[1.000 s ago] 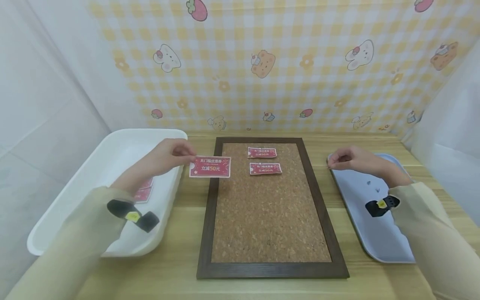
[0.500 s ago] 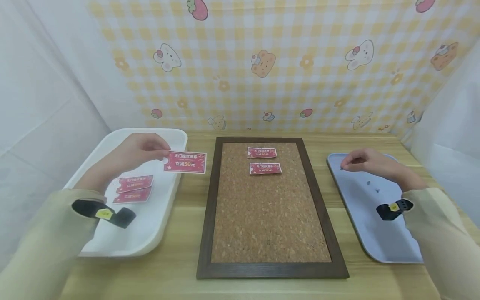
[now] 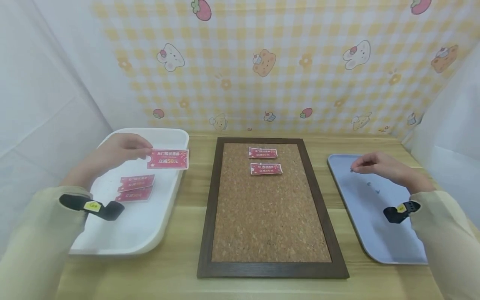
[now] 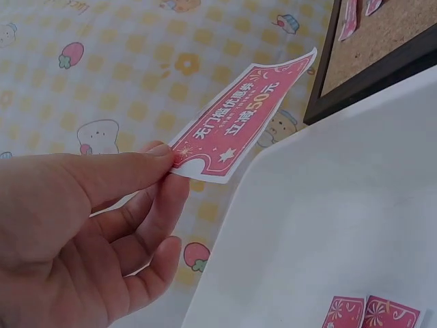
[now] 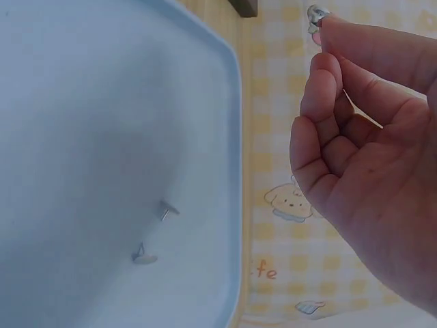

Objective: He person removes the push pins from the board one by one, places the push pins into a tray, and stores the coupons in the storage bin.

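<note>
With thumb and fingertips, my left hand (image 3: 121,152) pinches one end of a pink paper coupon (image 3: 168,159) above the white bin (image 3: 161,227). Two more coupons (image 3: 136,188) lie overlapping on the bin's floor. My right hand (image 3: 386,168) is over the blue tray (image 3: 369,237); its thumb and finger pinch a small silvery thumbtack (image 5: 317,14), partly covered by the fingertips. Two loose thumbtacks (image 5: 156,236) lie in the tray. On the framed cork board (image 3: 270,216) between the hands, two coupons (image 3: 264,161) are fixed near the top, one below the other.
The board lies flat on a wooden table (image 3: 180,250), with the bin to its left and the tray to its right. A yellow checked cloth (image 3: 285,83) hangs behind. White sheeting (image 3: 45,96) stands at both sides.
My left hand has moved left with the coupon, from the board's edge to above the bin. My right hand has shifted right, further over the tray, still pinching the thumbtack.
</note>
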A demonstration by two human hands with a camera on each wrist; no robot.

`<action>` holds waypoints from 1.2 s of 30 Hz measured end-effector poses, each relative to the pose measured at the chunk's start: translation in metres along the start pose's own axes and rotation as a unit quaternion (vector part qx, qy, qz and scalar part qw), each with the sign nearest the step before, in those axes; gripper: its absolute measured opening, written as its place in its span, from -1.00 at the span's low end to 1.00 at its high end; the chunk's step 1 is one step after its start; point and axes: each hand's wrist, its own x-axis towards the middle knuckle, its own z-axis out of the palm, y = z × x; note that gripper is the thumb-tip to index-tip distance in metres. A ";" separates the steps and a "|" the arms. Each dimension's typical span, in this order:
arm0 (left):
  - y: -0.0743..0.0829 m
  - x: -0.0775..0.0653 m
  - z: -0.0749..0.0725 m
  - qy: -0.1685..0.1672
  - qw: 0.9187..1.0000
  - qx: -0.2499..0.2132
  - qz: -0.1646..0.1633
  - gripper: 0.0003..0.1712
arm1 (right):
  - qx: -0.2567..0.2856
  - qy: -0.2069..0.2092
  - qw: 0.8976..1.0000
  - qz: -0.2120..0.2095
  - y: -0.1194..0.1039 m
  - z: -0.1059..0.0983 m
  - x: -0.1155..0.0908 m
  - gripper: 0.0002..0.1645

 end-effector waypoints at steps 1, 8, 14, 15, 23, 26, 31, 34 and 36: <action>-0.003 -0.001 -0.001 -0.001 1.000 -0.002 -0.001 -0.63 | 0.002 0.001 1.000 0.004 0.002 0.000 0.000 -0.58; -0.021 -0.007 -0.007 -0.017 0.999 0.001 -0.044 -0.50 | 0.016 0.005 1.000 0.022 0.014 0.001 -0.002 -0.58; -0.037 -0.011 -0.010 -0.040 0.993 -0.015 -0.108 -0.29 | 0.024 0.007 0.999 0.042 0.029 0.002 -0.003 -0.54; -0.040 -0.011 -0.010 -0.044 0.992 -0.014 -0.117 -0.27 | 0.027 0.006 0.999 0.045 0.031 0.003 -0.003 -0.53; -0.066 -0.008 -0.001 -0.052 0.988 -0.014 -0.147 -0.18 | 0.047 -0.002 0.997 0.064 0.042 0.005 -0.004 -0.50; -0.073 -0.005 0.004 -0.055 0.989 -0.025 -0.138 -0.17 | 0.052 -0.002 0.996 0.072 0.047 0.006 -0.004 -0.49; -0.082 -0.003 0.009 -0.055 0.989 -0.041 -0.130 -0.19 | 0.064 0.007 0.995 0.079 0.054 0.008 -0.004 -0.51; -0.089 -0.002 0.011 -0.056 0.988 -0.042 -0.137 -0.17 | 0.068 0.011 0.994 0.083 0.057 0.009 -0.004 -0.52; -0.096 -0.001 0.013 -0.059 0.987 -0.045 -0.141 -0.15 | 0.070 0.014 0.993 0.089 0.059 0.009 -0.003 -0.51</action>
